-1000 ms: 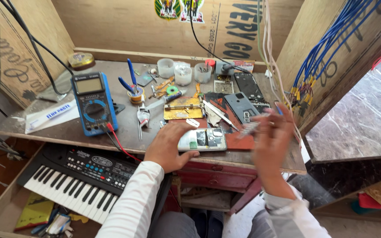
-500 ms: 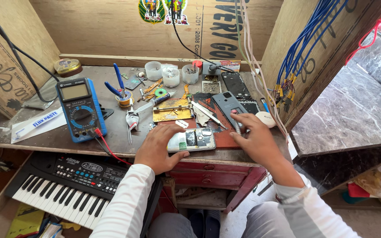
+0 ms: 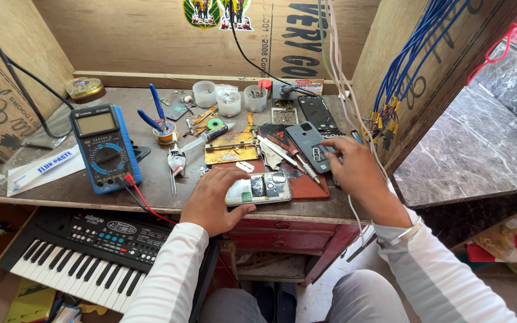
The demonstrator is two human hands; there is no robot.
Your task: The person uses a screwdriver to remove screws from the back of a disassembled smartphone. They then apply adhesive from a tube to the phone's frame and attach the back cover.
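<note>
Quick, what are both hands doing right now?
Left hand: open, fingers resting on the opened phone.
Right hand: open, fingertips on the grey back cover.

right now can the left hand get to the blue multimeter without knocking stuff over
Probably yes. The left hand rests on the opened phone at the bench's front edge, and the blue multimeter lies flat to its left. Between them lie only the meter's red lead and flat tweezers, nothing upright.

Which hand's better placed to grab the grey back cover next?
Probably right: the right hand already rests on the grey back cover. The left hand is pinning the opened phone.
</note>
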